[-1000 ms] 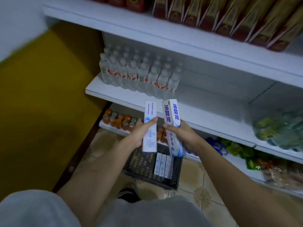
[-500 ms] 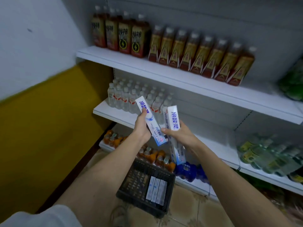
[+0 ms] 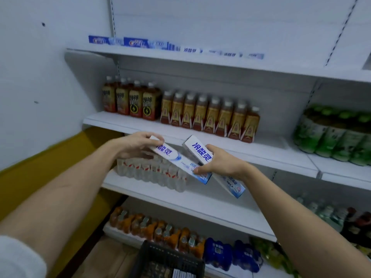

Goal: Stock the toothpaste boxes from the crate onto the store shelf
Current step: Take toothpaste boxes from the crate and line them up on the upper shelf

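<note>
The left hand (image 3: 136, 144) grips one toothpaste box (image 3: 180, 160) by its upper end. The right hand (image 3: 218, 160) grasps a second box (image 3: 200, 151), thumb touching the first. Both tilt before the store shelf (image 3: 200, 61).

1. There is one view only, from a wide-angle camera worn on the person's head, so no second view shares the scene.
2. It faces a white store shelf (image 3: 200, 135) unit, looking forward and slightly down, angled toward its left end beside the wall (image 3: 40, 77).
3. It sits close: both forearms stretch from the bottom corners to mid-frame, where the left hand (image 3: 136, 145) and right hand (image 3: 218, 161) meet.
4. The top shelf's toothpaste boxes (image 3: 140, 43) appear near the upper edge; the crate (image 3: 166, 259) is cut by the bottom edge.
5. Straight shelf lines bow toward the frame's edges.
</note>
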Available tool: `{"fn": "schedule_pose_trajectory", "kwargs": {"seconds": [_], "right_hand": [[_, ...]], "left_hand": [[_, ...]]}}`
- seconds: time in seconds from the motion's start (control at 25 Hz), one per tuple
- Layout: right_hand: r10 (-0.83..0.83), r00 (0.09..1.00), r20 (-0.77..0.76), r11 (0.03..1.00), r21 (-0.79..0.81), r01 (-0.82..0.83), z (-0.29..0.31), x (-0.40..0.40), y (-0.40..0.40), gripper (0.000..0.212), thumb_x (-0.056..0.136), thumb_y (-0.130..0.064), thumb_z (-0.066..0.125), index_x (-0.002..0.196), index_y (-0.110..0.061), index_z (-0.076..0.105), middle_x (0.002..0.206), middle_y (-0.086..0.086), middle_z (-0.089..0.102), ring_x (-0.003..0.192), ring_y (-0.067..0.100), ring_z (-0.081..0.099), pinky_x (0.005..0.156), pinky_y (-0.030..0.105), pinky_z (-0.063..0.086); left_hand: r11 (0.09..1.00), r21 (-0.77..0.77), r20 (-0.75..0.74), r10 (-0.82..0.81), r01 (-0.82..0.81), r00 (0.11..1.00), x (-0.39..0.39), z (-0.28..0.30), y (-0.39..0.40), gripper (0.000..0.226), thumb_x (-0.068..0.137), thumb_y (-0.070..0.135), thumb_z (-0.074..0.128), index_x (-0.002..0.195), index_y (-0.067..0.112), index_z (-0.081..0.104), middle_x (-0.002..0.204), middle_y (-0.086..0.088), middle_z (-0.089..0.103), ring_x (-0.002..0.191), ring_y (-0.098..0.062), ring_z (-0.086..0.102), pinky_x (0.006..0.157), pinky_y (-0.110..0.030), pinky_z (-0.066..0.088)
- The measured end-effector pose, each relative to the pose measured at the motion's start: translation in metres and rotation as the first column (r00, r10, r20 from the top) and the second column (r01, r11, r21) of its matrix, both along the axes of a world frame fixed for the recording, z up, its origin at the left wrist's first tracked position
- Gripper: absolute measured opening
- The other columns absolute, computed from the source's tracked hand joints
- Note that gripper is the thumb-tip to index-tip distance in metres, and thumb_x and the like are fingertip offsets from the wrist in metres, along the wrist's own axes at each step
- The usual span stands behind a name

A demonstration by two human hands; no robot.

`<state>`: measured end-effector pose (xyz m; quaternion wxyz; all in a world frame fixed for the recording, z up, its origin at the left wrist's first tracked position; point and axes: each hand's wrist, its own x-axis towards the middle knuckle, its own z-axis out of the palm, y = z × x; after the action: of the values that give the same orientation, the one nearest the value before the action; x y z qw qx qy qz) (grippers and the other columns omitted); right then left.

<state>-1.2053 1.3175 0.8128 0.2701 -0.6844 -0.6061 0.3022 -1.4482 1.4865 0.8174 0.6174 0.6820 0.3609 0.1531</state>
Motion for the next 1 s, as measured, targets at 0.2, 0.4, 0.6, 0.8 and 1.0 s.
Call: {"fn": "schedule_pose_trajectory", "kwargs": {"seconds": [0.2, 0.4, 0.6, 0.8, 1.0], "right_hand": [[0.096, 0.986, 0.135, 0.994, 0.032, -0.102, 0.052, 0.012, 0.01, 0.052, 0.065, -0.033, 0.087, 0.104, -0.024, 0.053, 0.101, -0.003, 0.07, 0.096, 0.018, 0.067, 0.09, 0.041, 0.054], [0.125, 0.96, 0.25, 0.989, 0.042, -0.14, 0.089, 0.017, 0.03, 0.053, 0.065, -0.035, 0.086, 0.103, -0.021, 0.051, 0.1, -0.004, 0.069, 0.095, 0.017, 0.067, 0.091, 0.044, 0.054], [0.077, 0.957, 0.28, 0.991, 0.081, -0.103, 0.123, 0.019, 0.059, 0.059, 0.063, -0.047, 0.086, 0.107, -0.026, 0.052, 0.101, -0.006, 0.069, 0.092, 0.012, 0.069, 0.09, 0.039, 0.056], [-0.112, 0.966, 0.231, 0.953, 0.3, 0.039, 0.185, 0.025, 0.088, 0.05, 0.072, -0.057, 0.076, 0.108, -0.028, 0.058, 0.094, -0.002, 0.073, 0.079, 0.018, 0.072, 0.076, 0.04, 0.061], [-0.419, 0.867, 0.27, 0.865, 0.409, 0.291, 0.247, 0.055, 0.106, 0.057, 0.077, -0.074, 0.052, 0.099, -0.023, 0.064, 0.088, 0.003, 0.073, 0.071, 0.021, 0.072, 0.068, 0.034, 0.058]], "left_hand": [[0.864, 0.15, -0.692, -0.256, 0.481, 0.675, 0.035, 0.095, 0.003, 0.054, 0.077, 0.032, 0.081, 0.126, 0.035, 0.06, 0.13, 0.001, 0.054, 0.109, -0.02, 0.058, 0.084, -0.035, 0.055], [0.785, 0.177, -0.905, -0.108, 0.594, 0.411, 0.082, 0.118, 0.005, 0.077, 0.069, 0.053, 0.082, 0.135, 0.036, 0.044, 0.132, 0.002, 0.051, 0.116, -0.022, 0.056, 0.096, -0.043, 0.052], [0.739, 0.227, -0.862, -0.15, 0.634, 0.483, 0.086, 0.146, 0.037, 0.083, 0.069, 0.051, 0.082, 0.139, 0.03, 0.042, 0.129, 0.005, 0.057, 0.116, -0.019, 0.059, 0.103, -0.04, 0.048], [0.689, 0.343, -0.778, -0.174, 0.639, 0.604, 0.069, 0.21, 0.095, 0.054, 0.068, 0.051, 0.08, 0.113, 0.029, 0.06, 0.117, -0.001, 0.069, 0.105, -0.022, 0.068, 0.091, -0.041, 0.056], [0.697, 0.55, -0.53, -0.134, 0.46, 0.837, 0.054, 0.274, 0.147, 0.054, 0.072, 0.046, 0.076, 0.119, 0.027, 0.058, 0.121, -0.003, 0.065, 0.101, -0.021, 0.067, 0.083, -0.037, 0.056]]}}
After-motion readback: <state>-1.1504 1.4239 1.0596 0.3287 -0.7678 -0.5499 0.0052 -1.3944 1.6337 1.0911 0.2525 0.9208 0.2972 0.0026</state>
